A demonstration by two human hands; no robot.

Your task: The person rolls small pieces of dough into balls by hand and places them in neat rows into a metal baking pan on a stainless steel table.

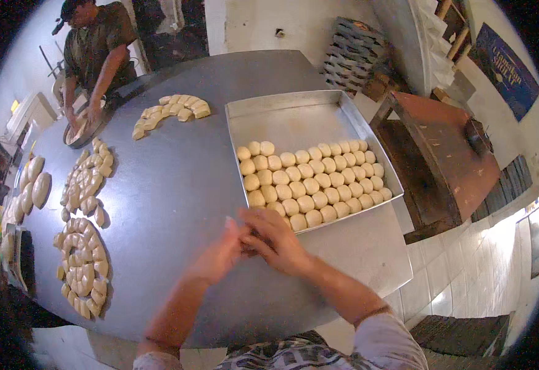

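Note:
My left hand [219, 251] and my right hand [277, 240] come together over the steel table [177, 197], just off the near left corner of a large metal tray [288, 120]. The right fingers curl over toward the left hand, whose fingers are smeared by motion. Whether anything lies between the two palms is hidden. Rows of round pale dough balls [309, 185] fill the near part of the tray, while its far part shows bare metal. The balls closest to my hands sit along the tray's near edge.
Cut dough pieces lie in a curved group [174, 108] at the back, with more clusters [84, 265] on the left. Longer dough pieces [35, 185] are at the far left. A co-worker [99, 49] reaches into a round pan [84, 132]. A brown wooden stand [436, 154] is right of the tray.

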